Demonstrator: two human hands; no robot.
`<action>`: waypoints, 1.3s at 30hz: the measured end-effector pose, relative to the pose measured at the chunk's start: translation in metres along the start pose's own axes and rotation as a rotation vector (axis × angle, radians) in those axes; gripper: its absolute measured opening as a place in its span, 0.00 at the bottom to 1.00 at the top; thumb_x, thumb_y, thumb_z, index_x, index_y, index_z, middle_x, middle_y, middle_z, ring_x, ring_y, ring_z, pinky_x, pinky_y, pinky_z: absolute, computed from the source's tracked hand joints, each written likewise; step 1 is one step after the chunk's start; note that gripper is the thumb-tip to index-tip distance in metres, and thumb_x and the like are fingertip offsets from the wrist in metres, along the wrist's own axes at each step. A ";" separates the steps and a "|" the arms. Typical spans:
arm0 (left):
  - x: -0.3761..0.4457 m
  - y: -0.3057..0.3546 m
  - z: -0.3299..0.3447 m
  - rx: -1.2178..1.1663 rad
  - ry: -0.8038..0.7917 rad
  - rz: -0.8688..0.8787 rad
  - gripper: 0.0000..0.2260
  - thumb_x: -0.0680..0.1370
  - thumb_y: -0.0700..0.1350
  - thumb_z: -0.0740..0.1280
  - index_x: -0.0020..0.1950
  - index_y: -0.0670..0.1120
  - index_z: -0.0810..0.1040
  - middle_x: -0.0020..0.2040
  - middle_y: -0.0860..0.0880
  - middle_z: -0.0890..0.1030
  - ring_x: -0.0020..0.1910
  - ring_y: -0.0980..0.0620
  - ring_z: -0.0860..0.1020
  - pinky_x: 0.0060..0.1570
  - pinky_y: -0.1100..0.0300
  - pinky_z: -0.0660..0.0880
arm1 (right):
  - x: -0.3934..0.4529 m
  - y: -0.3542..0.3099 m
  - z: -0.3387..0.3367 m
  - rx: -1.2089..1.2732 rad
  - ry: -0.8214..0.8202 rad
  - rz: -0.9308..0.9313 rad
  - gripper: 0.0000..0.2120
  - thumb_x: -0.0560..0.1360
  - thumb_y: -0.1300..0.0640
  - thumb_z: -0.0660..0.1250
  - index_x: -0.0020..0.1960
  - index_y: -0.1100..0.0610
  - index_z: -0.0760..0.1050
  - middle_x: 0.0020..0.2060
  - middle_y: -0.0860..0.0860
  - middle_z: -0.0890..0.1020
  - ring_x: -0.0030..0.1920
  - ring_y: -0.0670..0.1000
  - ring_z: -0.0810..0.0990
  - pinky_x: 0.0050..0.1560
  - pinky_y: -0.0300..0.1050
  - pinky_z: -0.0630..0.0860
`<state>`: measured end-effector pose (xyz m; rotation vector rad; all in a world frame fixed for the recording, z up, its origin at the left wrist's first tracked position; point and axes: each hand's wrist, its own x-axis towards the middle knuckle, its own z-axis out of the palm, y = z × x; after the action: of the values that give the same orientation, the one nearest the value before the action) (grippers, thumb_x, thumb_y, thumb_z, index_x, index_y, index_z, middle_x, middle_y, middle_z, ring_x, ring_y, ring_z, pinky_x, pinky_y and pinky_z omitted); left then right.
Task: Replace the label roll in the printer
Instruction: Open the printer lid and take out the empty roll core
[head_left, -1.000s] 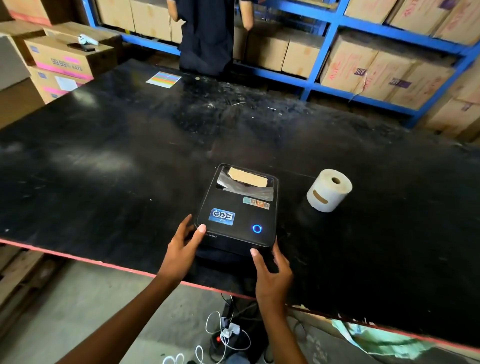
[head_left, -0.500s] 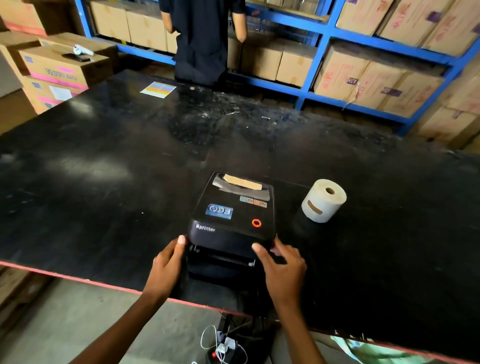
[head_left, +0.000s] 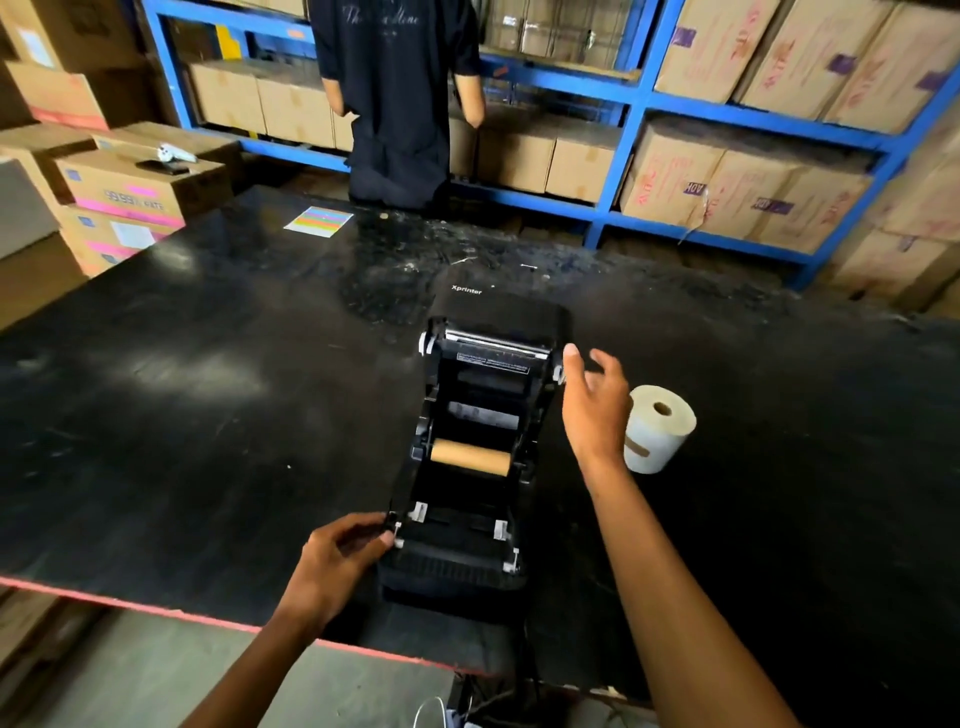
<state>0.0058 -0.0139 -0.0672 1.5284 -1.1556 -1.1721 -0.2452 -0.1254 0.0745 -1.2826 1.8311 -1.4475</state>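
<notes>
The black label printer (head_left: 457, 561) stands near the front edge of the black table (head_left: 182, 415), with its lid (head_left: 493, 322) swung up and back. Inside, a bare brown cardboard core (head_left: 470, 457) lies across the roll holder. A full white label roll (head_left: 655, 428) rests on the table just right of the printer. My left hand (head_left: 337, 561) grips the printer's front left corner. My right hand (head_left: 595, 405) hovers beside the lid's right edge, fingers apart and holding nothing, partly covering the white roll.
A person in dark clothes (head_left: 400, 98) stands at the table's far side, facing blue shelving (head_left: 618, 156) stacked with cardboard boxes. More boxes (head_left: 135, 187) are piled at the left. A coloured sheet (head_left: 318, 222) lies on the far table. Cables (head_left: 441, 712) hang below the front edge.
The printer's lid has gone from closed to fully open, exposing the empty core. My right hand rose from the front to beside the lid; my left stayed at the front left corner.
</notes>
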 end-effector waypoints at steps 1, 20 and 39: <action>0.001 0.000 -0.001 0.003 -0.008 -0.011 0.11 0.71 0.36 0.73 0.51 0.44 0.83 0.48 0.45 0.86 0.49 0.50 0.84 0.52 0.62 0.79 | -0.001 0.001 0.002 0.058 -0.034 0.013 0.25 0.75 0.42 0.62 0.65 0.56 0.70 0.52 0.54 0.83 0.57 0.53 0.79 0.63 0.49 0.71; 0.082 0.067 0.036 0.808 -0.149 0.194 0.39 0.66 0.70 0.55 0.71 0.50 0.69 0.77 0.40 0.58 0.77 0.40 0.49 0.72 0.45 0.56 | -0.072 0.080 0.030 -0.435 -0.400 0.044 0.24 0.75 0.41 0.61 0.68 0.48 0.70 0.77 0.52 0.53 0.77 0.52 0.48 0.73 0.53 0.47; 0.039 0.147 0.119 0.003 -0.284 0.399 0.20 0.74 0.38 0.70 0.66 0.45 0.75 0.53 0.56 0.82 0.54 0.64 0.79 0.58 0.67 0.74 | -0.052 0.061 -0.068 0.259 0.198 0.063 0.17 0.73 0.62 0.68 0.62 0.59 0.75 0.54 0.48 0.77 0.57 0.49 0.78 0.48 0.31 0.75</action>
<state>-0.1288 -0.0920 0.0461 1.0843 -1.5667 -1.1300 -0.2996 -0.0472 0.0315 -0.9776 1.7167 -1.7622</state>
